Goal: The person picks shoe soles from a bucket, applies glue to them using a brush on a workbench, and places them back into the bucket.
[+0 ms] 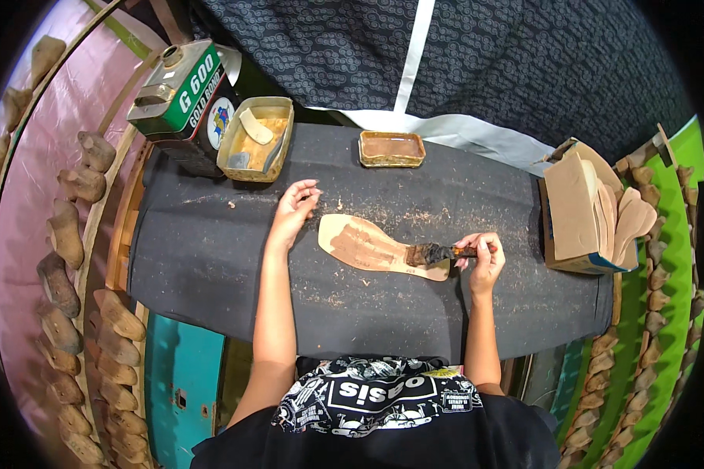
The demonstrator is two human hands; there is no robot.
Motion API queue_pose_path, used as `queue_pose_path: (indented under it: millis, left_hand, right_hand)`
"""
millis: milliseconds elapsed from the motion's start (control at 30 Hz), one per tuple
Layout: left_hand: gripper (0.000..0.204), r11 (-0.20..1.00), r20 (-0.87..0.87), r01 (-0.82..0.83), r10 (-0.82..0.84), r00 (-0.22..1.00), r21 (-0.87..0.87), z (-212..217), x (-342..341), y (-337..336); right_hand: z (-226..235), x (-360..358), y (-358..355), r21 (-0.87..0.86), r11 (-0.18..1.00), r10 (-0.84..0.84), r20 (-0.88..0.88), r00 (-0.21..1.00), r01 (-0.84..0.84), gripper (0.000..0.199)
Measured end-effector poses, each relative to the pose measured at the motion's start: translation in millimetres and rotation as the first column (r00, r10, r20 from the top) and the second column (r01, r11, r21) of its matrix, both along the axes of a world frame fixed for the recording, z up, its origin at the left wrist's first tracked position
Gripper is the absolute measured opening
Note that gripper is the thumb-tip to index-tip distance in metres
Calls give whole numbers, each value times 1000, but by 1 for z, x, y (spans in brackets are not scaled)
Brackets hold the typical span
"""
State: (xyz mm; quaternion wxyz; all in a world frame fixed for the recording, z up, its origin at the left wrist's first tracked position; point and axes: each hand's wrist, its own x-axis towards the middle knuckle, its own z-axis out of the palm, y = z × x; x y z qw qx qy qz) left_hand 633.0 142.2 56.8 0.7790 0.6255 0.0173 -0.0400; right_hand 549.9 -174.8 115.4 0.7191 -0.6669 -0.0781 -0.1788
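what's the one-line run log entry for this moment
left hand: steadies insole edge | right hand: holds glue brush on insole | glue tray: behind

The person wears a black T-shirt [383,426] with a dense white print across the chest: a boxed block of lettering ringed by small, busy graphics. Both forearms are bare up from each grip, with no sleeves, gloves, watch or rings visible
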Motion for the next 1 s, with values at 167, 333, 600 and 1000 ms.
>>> queue_pose_path:
  millis: [167,333,600,1000]
  left_hand:
    - [21,885,210,-48,-57,976,463,0,-5,-8]
    - [24,604,381,-256,-86,921,755,10,-11,-6]
    - [25,632,345,-179,-148,927,754,8,-12,-1]
    - [20,844,251,-218,102,963,491,1,-6,-3]
  right_hand:
    - [4,17,17,36,998,39,63,997,-42,18]
    - [9,59,35,196,979,-82,142,987,53,17]
    - [3,139,51,155,979,-166,227,960,132,20]
    - [-11,148,53,23,992,-129,149,980,127,18]
